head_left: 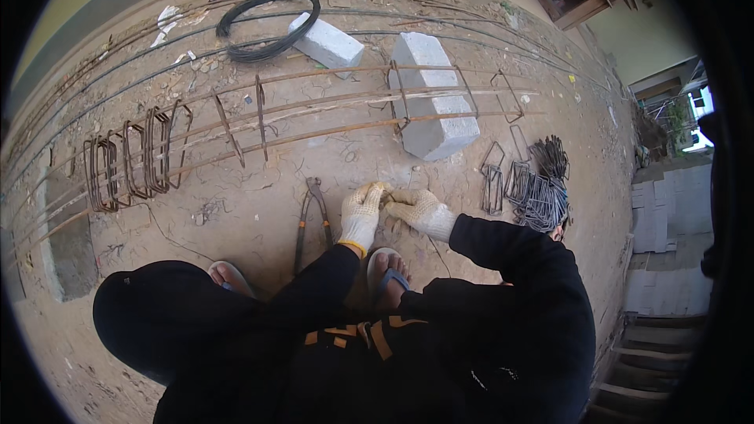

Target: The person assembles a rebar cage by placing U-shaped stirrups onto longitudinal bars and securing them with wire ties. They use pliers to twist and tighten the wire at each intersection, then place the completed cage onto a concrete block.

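Both my hands wear cream knitted gloves and meet in front of me, low over the ground. My left hand (361,212) is closed in a pinch, its fingertips against those of my right hand (422,210). The right fingers are pressed together too, and whatever lies between them is too small to make out. Left of my hands lie long-handled end-cutting pincers (301,224) with orange grip bands, jaws pointing away. Beyond my hands, rusty long bars run across, carrying bent steel stirrups (261,118); several are bunched at the left.
A pale concrete block (436,129) props the bars; a second block (334,43) lies behind beside a coil of black wire (271,51). Loose stirrups (538,196) are piled at the right. Long dark bars lie farther back. My sandalled foot (389,275) is just below my hands.
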`<state>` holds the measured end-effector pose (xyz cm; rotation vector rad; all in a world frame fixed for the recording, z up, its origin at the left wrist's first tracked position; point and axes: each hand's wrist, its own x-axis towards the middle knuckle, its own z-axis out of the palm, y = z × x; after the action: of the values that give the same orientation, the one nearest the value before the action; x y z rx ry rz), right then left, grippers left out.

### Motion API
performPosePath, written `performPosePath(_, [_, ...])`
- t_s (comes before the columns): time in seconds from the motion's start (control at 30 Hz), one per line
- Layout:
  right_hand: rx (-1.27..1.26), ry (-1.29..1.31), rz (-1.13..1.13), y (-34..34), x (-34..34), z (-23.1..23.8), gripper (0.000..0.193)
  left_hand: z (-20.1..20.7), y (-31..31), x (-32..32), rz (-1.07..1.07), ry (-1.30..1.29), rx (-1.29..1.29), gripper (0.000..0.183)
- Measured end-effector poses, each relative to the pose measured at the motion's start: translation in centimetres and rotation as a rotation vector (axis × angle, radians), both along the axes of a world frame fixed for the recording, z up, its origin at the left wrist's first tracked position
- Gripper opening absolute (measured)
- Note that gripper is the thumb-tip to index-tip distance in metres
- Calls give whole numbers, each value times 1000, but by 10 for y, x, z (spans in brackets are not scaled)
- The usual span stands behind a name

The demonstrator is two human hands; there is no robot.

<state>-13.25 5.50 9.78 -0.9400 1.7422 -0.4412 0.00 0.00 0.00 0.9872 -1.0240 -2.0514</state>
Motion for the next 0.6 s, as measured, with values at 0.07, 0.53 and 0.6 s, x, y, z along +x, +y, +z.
performPosePath(0.07, [85, -42, -88, 9, 1, 6, 32, 4, -3, 3, 46, 23, 212, 29])
performPosePath(0.53, [-110, 160, 227, 14, -6, -4, 30, 10, 7, -4, 22, 121, 249, 24])
performPosePath(0.6, [-161, 294, 350, 6, -6, -7, 26, 3, -2, 3, -39, 71, 210, 27])
